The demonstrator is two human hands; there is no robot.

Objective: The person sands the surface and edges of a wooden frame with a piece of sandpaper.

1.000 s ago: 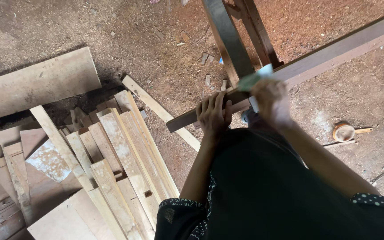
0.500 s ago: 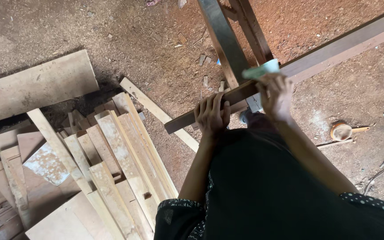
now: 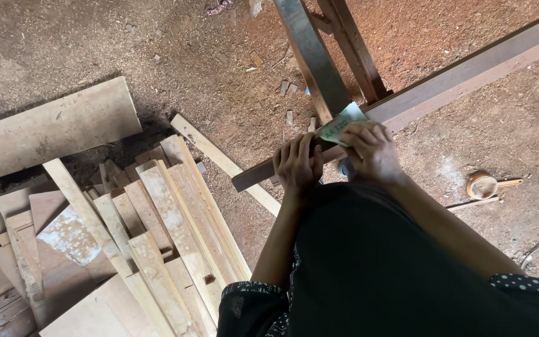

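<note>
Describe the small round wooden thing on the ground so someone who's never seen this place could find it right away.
Start at the long dark wooden beam that the right hand presses a piece of sandpaper against. On the sawdust floor just to that hand's right lies a small round wooden piece with a thin stick handle. It is the only round thing there; everything else is straight planks and scraps.

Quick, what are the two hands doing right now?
Left hand: fingers curled over the long dark wooden bar, gripping it.
Right hand: pressing a folded sheet of sandpaper onto the same bar.
</note>
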